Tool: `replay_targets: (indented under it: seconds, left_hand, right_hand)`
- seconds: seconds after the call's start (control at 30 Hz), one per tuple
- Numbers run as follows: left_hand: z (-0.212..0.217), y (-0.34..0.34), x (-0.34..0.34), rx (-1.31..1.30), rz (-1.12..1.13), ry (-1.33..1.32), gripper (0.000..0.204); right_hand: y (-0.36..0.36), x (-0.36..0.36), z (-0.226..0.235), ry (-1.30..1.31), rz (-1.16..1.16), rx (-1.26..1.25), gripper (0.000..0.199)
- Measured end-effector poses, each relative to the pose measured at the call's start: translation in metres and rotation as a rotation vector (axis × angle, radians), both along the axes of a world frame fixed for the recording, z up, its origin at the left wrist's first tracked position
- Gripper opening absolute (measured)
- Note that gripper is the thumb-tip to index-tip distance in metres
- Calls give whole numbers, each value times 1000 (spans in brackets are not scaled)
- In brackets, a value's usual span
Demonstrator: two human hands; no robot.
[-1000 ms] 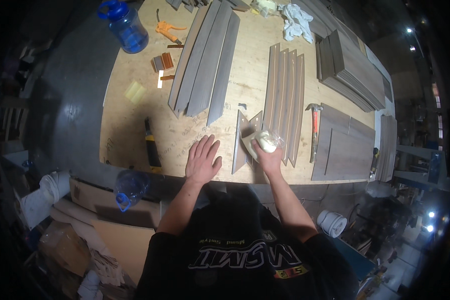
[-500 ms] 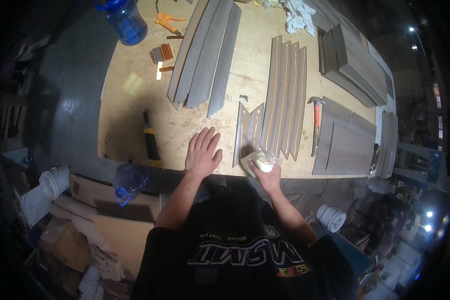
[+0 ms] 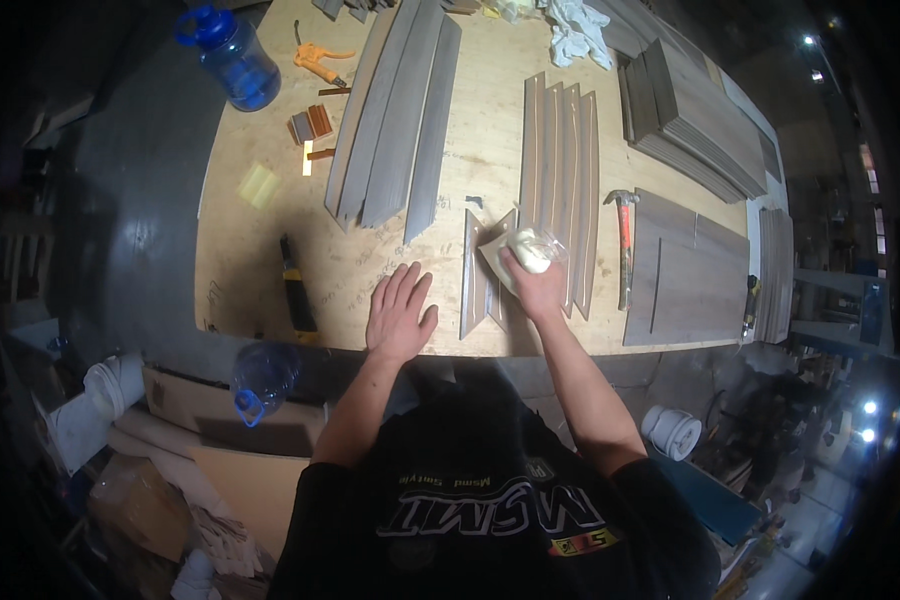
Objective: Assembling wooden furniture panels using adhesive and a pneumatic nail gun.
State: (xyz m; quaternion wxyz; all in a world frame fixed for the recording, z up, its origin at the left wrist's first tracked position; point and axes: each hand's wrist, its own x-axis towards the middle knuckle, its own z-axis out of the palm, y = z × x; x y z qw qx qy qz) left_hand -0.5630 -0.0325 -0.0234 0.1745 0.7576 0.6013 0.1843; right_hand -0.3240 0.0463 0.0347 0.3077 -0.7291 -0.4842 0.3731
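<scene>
Two hands | left hand (image 3: 398,312) fingers spread flat on workbench (image 3: 270,260) | right hand (image 3: 538,285) fingers grasping bottle (image 3: 532,248)

Pale, rounded pad or cloth (image 3: 530,249), cream-white, lying just right of frame centre; the view is too small to tell its material. It rests on the upper end of a short grey-brown wood strip (image 3: 497,262) with a mitred, pointed tip, tilted slightly off vertical. A second, similar strip (image 3: 470,280) lies flat just beside it to the left, long axis running top to bottom, near the bench's lower edge.
</scene>
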Motion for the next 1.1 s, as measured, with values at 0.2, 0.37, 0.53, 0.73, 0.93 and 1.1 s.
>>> replay_targets:
  seconds: [0.2,0.37,0.53,0.73,0.93,1.1]
  left_hand:
    - [-1,-2,0,17,12,-22,56]
    - [-1,-4,1,38,11,-24,56]
    - [-1,-3,-2,17,6,-23,56]
    - [0,0,-4,28,-12,-21,56]
    - [1,3,-2,17,-43,-14,55]
    - [0,5,7,44,-75,-6,53]
  right_hand:
    - [4,-4,-7,-25,63,36,46]
    - [-12,0,4,-84,100,7,38]
    - [-19,-6,12,-34,46,38,41]
    - [-38,2,-3,0,-4,22,43]
    - [-95,29,33,1213,-362,-162,65]
    - [-136,20,102,1603,-525,-130,79]
